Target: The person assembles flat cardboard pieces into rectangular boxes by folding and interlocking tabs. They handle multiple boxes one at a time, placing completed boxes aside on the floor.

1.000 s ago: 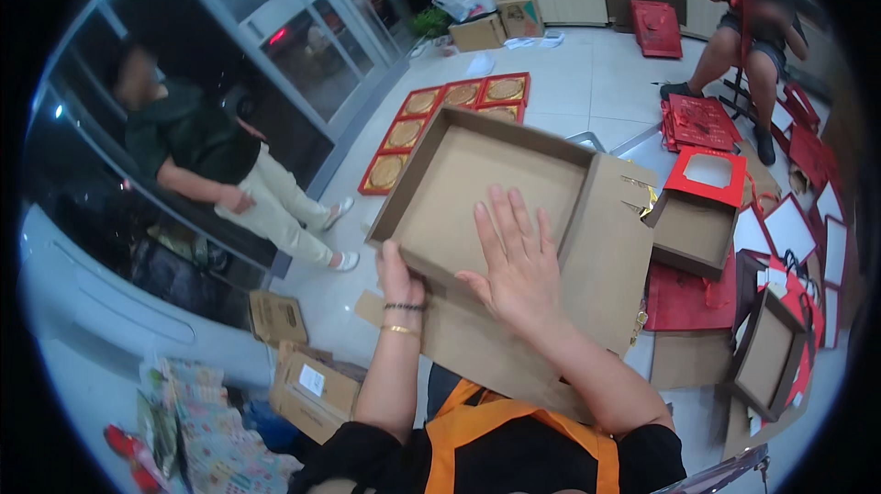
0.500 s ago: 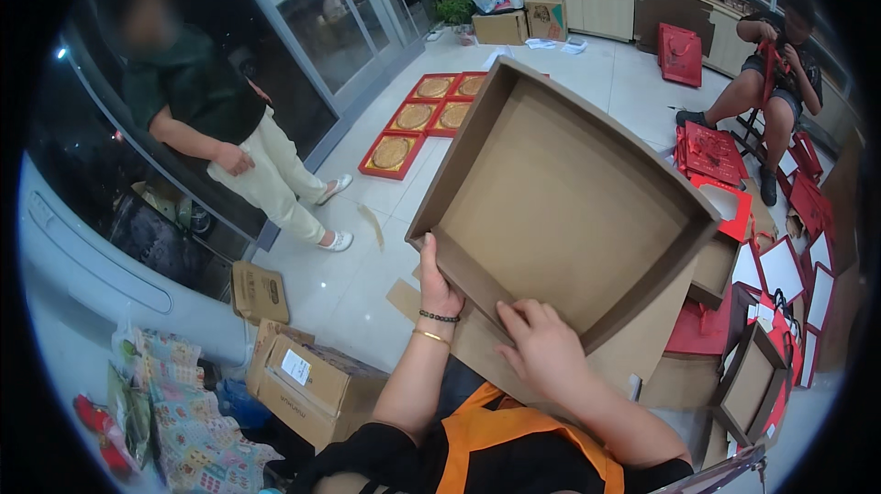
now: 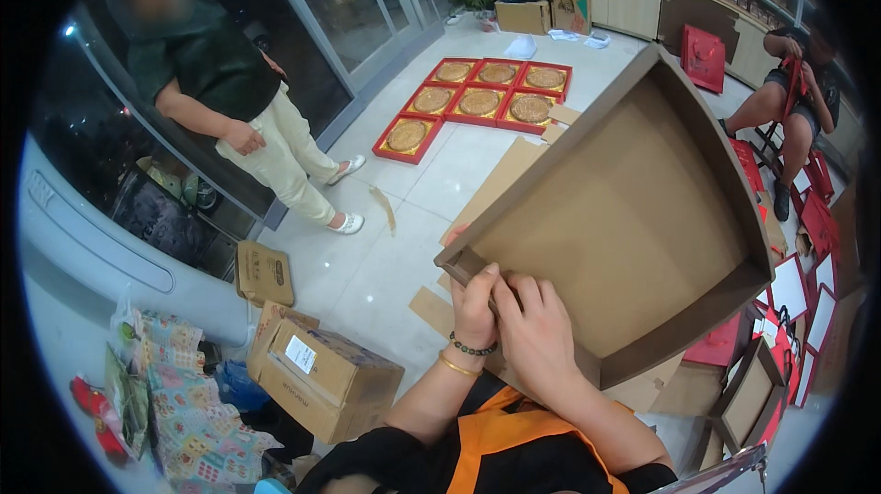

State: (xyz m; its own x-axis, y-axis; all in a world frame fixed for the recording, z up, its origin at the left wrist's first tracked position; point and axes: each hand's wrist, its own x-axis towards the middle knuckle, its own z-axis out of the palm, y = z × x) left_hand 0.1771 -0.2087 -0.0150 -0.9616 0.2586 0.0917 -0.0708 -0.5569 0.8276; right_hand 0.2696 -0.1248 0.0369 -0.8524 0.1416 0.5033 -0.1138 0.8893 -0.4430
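A large, shallow brown cardboard box (image 3: 642,209), bare inside, is held up and tilted in front of me. My left hand (image 3: 475,307) is closed on its near left corner, with the thumb on the inner side of the wall and a fingertip showing beyond the outer side. Right beside it, my right hand (image 3: 537,329) is closed over the same near wall, fingers bent into the box and its thumb side close to the left thumb. The underside of the box and part of my grip are hidden.
Several red trays with round golden cakes (image 3: 480,101) lie on the tiled floor ahead. A person (image 3: 229,99) stands at the left; another person (image 3: 798,99) sits at the right, handling something red. A carton (image 3: 321,375) stands low left. Red bags and smaller boxes (image 3: 748,393) crowd the right.
The box has shifted right and turned in my hands. My left hand has moved right along the near wall, bringing both hands together. My right hand's fingers have curled over the wall.
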